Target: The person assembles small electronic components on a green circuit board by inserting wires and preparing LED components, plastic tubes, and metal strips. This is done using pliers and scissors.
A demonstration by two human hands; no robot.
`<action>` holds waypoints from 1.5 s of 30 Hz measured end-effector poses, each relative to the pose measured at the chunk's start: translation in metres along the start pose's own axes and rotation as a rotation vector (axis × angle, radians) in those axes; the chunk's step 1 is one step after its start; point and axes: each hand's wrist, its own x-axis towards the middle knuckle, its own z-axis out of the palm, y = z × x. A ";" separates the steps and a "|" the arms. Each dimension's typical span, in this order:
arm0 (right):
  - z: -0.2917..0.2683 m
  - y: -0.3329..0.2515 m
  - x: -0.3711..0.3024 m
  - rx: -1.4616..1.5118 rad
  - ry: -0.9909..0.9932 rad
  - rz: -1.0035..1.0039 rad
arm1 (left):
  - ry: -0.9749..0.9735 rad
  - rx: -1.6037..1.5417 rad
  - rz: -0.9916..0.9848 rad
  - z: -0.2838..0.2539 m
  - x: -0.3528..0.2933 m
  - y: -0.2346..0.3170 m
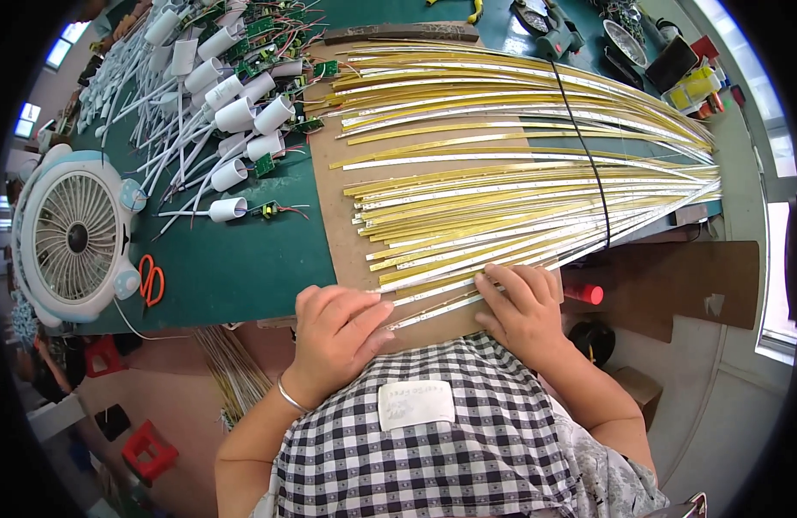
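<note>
Long, narrow LED strips (476, 200), white on one face and yellow on the other, lie fanned out on a brown board (334, 186). Bent at the near left ends of the strips, my left hand (340, 328) has its thumb and index finger closed around a strip end; the exact contact is partly hidden. My right hand (530, 312) lies further along the nearest strips, thumb and index finger apart, fingertips resting on them. A black cord (580, 129) crosses over the strips.
White cylindrical housings (234, 115) with wires and green circuit boards are heaped at the far left. A blue-and-white fan (75, 233) and orange scissors (151, 283) are on the green table (252, 268). A glue gun (558, 39) sits at the back; a red cap (588, 294) is beside my right hand.
</note>
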 end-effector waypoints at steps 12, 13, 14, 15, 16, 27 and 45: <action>-0.006 0.018 0.022 0.039 0.162 0.033 | -0.400 0.294 0.014 0.011 0.007 0.011; -0.005 0.021 0.029 0.074 0.112 0.002 | -0.390 0.284 0.006 0.011 0.007 0.010; -0.003 0.023 0.034 0.110 0.062 -0.030 | -0.391 0.285 0.006 0.011 0.006 0.009; 0.001 0.023 0.036 0.132 0.088 -0.024 | -0.360 0.233 -0.004 0.010 0.005 0.008; 0.002 0.022 0.037 0.133 0.086 -0.025 | -0.329 0.181 -0.014 0.009 0.004 0.007; -0.005 0.028 0.041 0.170 -0.071 -0.049 | -0.293 0.204 -0.157 0.004 -0.003 0.002; -0.020 0.032 0.061 0.038 -0.346 -0.107 | -0.401 0.276 -0.120 0.005 0.002 0.004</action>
